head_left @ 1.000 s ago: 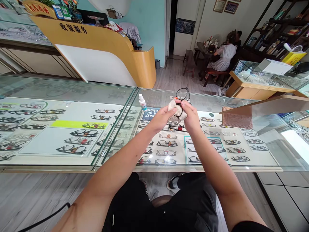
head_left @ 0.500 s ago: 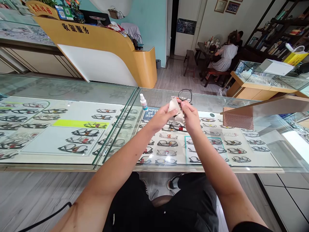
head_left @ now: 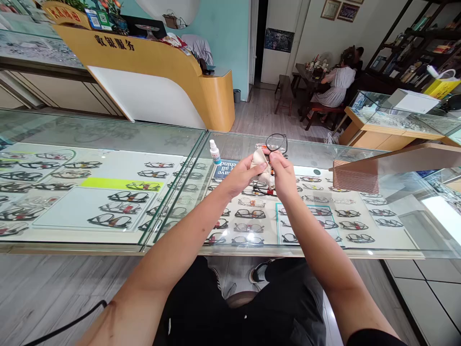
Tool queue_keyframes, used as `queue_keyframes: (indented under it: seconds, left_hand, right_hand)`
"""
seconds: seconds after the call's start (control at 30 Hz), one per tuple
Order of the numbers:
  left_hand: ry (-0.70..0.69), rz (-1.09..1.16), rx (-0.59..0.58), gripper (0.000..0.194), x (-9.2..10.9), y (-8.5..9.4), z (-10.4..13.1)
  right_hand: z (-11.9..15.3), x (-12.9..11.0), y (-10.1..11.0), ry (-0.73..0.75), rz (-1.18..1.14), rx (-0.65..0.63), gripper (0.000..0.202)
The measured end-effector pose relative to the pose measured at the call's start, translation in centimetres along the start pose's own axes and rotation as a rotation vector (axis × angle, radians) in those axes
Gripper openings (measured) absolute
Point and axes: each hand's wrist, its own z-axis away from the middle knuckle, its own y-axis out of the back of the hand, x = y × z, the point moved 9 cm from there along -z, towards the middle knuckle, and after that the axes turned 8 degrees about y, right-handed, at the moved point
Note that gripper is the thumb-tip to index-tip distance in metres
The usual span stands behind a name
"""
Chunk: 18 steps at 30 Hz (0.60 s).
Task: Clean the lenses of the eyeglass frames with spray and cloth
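Observation:
Above the glass counter, my left hand [head_left: 242,176] is closed on a cream cloth [head_left: 262,163], its thumb lying across the fabric. Dark-rimmed glasses [head_left: 277,143] are gripped in my right hand [head_left: 284,175], with one round lens sticking up past the fingertips. The cloth touches the near part of the glasses, and the fingers partly hide where they meet. A small white spray bottle [head_left: 215,153] with a blue label stands upright on the glass, left of my hands.
Rows of eyeglasses [head_left: 249,228] lie inside the glass display counter [head_left: 173,139]. A wooden board [head_left: 382,161] stands at the right. Beyond are a curved yellow desk [head_left: 216,98], another display case [head_left: 392,126] and a seated person [head_left: 336,84] at a table.
The hands and glasses have shifted only slightly, and the cloth's folds look a little different between the fingers. Both hands keep their hold.

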Motion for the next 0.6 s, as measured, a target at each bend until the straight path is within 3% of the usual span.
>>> queue_keyframes:
  seconds: [0.17,0.4,0.6]
  left_hand:
    - [-0.110,0.009,0.134,0.059,0.6,0.9,-0.1]
    - [0.035,-0.021,-0.068,0.063,-0.7,0.1,-0.4]
    - [-0.110,-0.008,0.102,0.063,-0.1,1.0,-0.7]
  right_hand:
    - [0.2,-1.0,-0.7,0.080,0.059,-0.042,0.046]
    - [-0.2,0.3,0.7,-0.021,-0.052,0.030,0.034]
    - [0.0,-0.6,-0.6,0.064,0.060,-0.053,0.049]
